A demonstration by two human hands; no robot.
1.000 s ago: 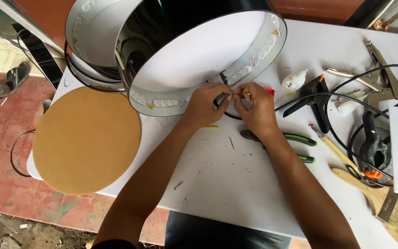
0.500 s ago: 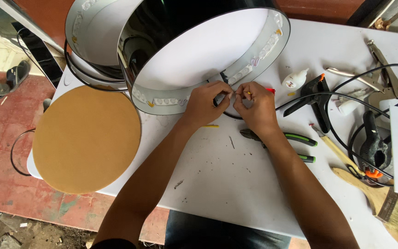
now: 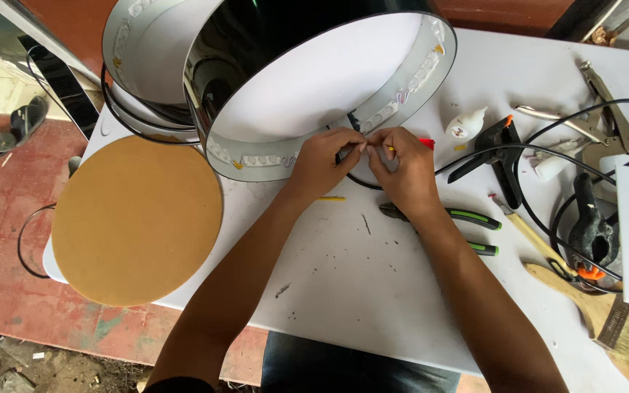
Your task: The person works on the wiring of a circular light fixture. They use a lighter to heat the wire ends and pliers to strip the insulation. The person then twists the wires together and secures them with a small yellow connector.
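Both hands (image 3: 365, 164) over hidden wire ends

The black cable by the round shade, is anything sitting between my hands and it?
Nothing visible does. Both the left hand and the right hand already pinch the black cable at the rim of the round shade; the pliers lie nearer you, clear of it.

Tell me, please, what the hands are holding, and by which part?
Both hands, left hand and right hand, pinch the end of a black cable between fingertips, beside the ring. The exact grip is too small to tell.
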